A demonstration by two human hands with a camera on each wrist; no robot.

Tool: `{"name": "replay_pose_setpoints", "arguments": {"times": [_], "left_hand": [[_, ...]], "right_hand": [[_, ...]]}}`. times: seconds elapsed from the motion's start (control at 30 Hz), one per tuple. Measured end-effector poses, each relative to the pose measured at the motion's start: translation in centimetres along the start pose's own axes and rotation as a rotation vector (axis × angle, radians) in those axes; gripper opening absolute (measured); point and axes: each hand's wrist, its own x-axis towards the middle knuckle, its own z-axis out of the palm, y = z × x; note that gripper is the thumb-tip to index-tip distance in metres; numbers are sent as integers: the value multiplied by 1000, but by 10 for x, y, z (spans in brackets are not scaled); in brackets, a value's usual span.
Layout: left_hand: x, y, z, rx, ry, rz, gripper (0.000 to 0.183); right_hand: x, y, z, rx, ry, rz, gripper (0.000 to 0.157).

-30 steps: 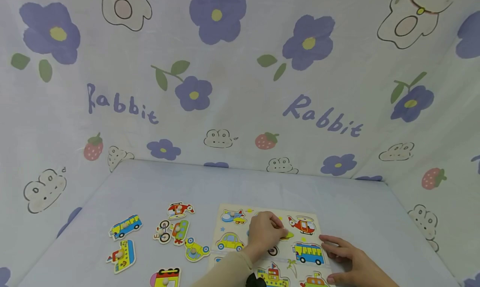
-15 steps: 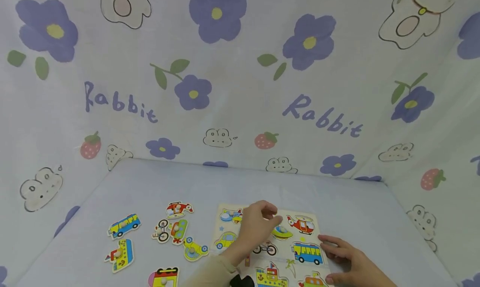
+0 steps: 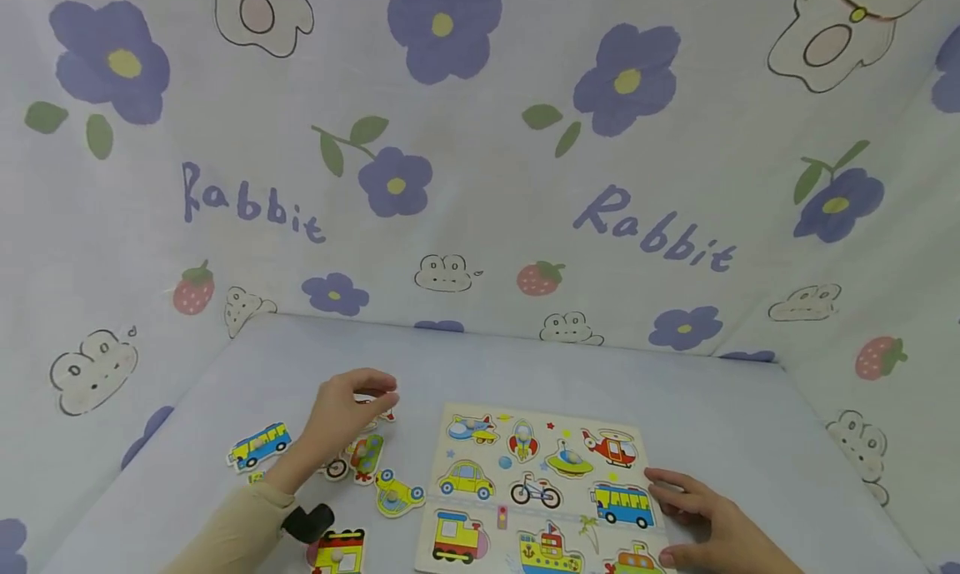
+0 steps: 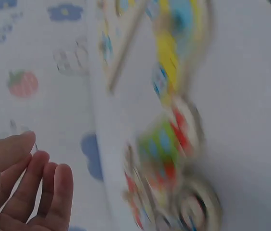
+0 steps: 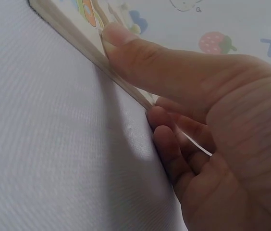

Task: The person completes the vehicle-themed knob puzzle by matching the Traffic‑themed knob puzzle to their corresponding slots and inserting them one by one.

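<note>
My left hand (image 3: 348,411) hovers at the loose pieces, fingers loosely bent and holding nothing. It partly covers the helicopter piece (image 3: 377,409) and the bicycle piece (image 3: 335,469). In the left wrist view this hand (image 4: 34,187) appears beside blurred pieces. On the wooden puzzle board (image 3: 510,466), the airplane piece (image 3: 472,428), rocket piece (image 3: 523,442) and UFO piece (image 3: 568,459) sit in their spots, with knobs showing. My right hand (image 3: 697,520) holds the board's right edge. In the right wrist view its thumb lies on top and its curled fingers meet the edge.
Left of the board lie a bus piece (image 3: 260,446), a green vehicle piece (image 3: 365,456), a yellow car piece (image 3: 396,495) and a train piece (image 3: 337,553). The left forearm mostly hides another piece. A patterned cloth wall (image 3: 465,141) rises behind the table (image 3: 465,361).
My left hand has let go of the UFO piece, now in its spot, and has moved left from the board to the loose pieces. My right hand has stayed at the board's edge.
</note>
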Motion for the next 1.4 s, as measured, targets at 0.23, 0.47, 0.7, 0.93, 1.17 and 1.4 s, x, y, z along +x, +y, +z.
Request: {"name": "replay_pose_setpoints", "arguments": {"times": [0.23, 0.47, 0.7, 0.93, 1.17, 1.4], "left_hand": [[1, -40, -35, 26, -83, -66, 21], [5, -55, -30, 10, -218, -102, 22], [9, -63, -23, 43, -228, -55, 23], [11, -71, -30, 49, -265, -87, 21], [13, -70, -33, 29, -288, -166, 16], [15, -68, -28, 65, -311, -84, 13]], "right_hand": [[-2, 0, 1, -55, 20, -44, 84], [-5, -1, 2, -62, 20, -62, 79], [-6, -1, 1, -123, 53, -71, 79], [-5, 0, -1, -108, 45, -114, 76], [-4, 2, -1, -106, 49, -95, 76], [-5, 2, -1, -91, 33, -102, 75]]}}
